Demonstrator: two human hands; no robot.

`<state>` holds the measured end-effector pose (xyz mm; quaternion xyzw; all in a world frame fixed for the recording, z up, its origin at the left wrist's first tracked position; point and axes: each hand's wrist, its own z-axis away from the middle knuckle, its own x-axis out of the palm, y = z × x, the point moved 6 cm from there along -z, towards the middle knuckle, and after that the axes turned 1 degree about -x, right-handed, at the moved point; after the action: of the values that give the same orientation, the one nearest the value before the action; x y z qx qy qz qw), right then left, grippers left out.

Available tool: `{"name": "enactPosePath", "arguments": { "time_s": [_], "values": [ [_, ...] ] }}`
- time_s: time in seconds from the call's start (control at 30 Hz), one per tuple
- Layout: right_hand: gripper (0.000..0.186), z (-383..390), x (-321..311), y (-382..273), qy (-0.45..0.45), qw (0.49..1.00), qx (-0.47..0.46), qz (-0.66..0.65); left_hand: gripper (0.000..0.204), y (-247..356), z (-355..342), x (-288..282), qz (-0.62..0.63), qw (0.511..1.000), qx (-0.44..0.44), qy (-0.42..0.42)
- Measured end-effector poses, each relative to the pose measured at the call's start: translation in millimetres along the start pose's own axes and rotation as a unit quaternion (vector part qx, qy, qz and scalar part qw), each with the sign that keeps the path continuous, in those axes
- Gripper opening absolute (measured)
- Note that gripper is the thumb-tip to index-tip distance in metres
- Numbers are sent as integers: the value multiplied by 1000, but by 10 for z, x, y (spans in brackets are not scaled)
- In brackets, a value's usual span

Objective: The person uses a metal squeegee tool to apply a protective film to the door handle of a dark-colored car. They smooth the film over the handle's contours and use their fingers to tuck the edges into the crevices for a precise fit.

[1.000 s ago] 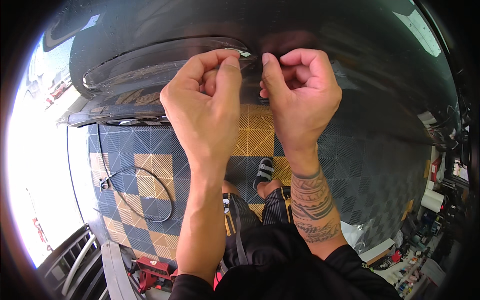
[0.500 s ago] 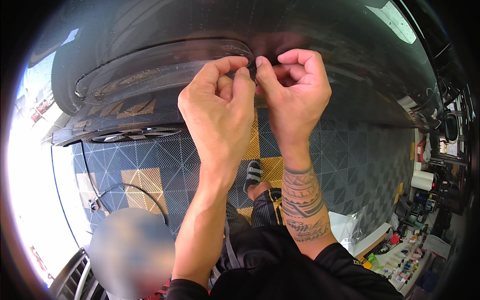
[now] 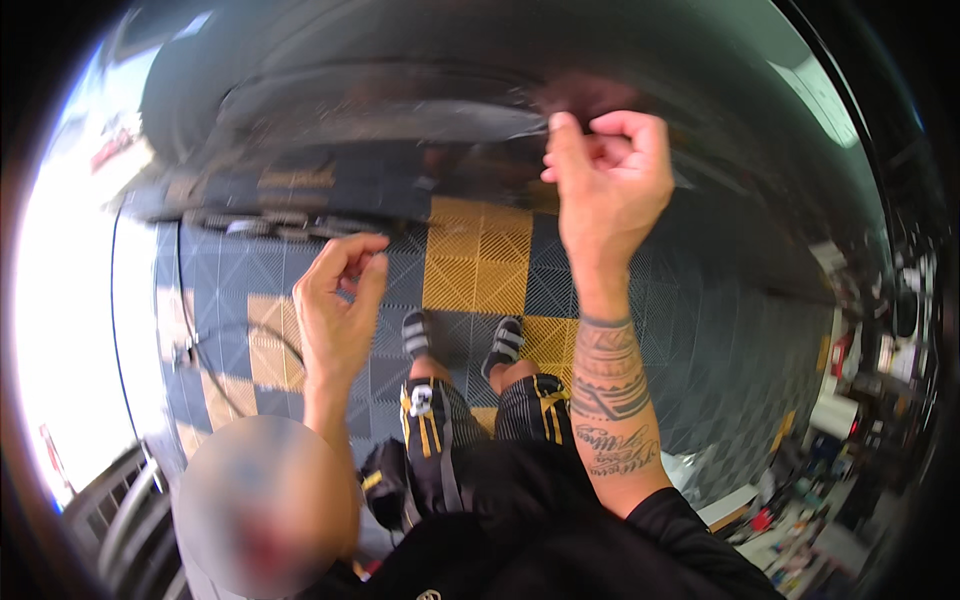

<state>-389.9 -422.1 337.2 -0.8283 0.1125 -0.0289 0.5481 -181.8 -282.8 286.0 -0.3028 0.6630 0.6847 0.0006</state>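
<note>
A dark, glossy car body panel (image 3: 400, 45) fills the top of the view. Along it runs a long strip of clear film (image 3: 470, 122), its narrow right end reaching my right hand (image 3: 612, 185). Thumb and fingers of that hand are pinched on the film's tip, close to the panel. My left hand (image 3: 338, 310) hangs lower and to the left, below a dark wheel (image 3: 270, 224). Its fingers are loosely curled, with a small gap between thumb and forefinger and nothing visible in them. Motion blurs the film's outline.
Grey and yellow floor tiles (image 3: 478, 255) lie under my feet. A black cable (image 3: 205, 370) crosses the floor at left. A cluttered bench (image 3: 800, 545) stands at lower right, near a white roll (image 3: 838, 416). A round blurred shape (image 3: 250, 505) covers the lower left.
My left hand has come away from the film, moving down and left. The right hand keeps its pinch and has shifted slightly right in view.
</note>
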Motion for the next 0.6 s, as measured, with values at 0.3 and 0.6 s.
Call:
{"name": "enactPosePath", "arguments": {
  "time_s": [0.3, 0.6],
  "values": [
    [11, 1067, -655, -57, -400, 908, 126, 15, 20, -1277, 3034, -1395, -182, 905, -376, -88],
    [12, 1861, -891, 334, -627, 761, 88, 142, 18, -1456, 3973, -680, -255, 914, -299, -99]
  ]
}}
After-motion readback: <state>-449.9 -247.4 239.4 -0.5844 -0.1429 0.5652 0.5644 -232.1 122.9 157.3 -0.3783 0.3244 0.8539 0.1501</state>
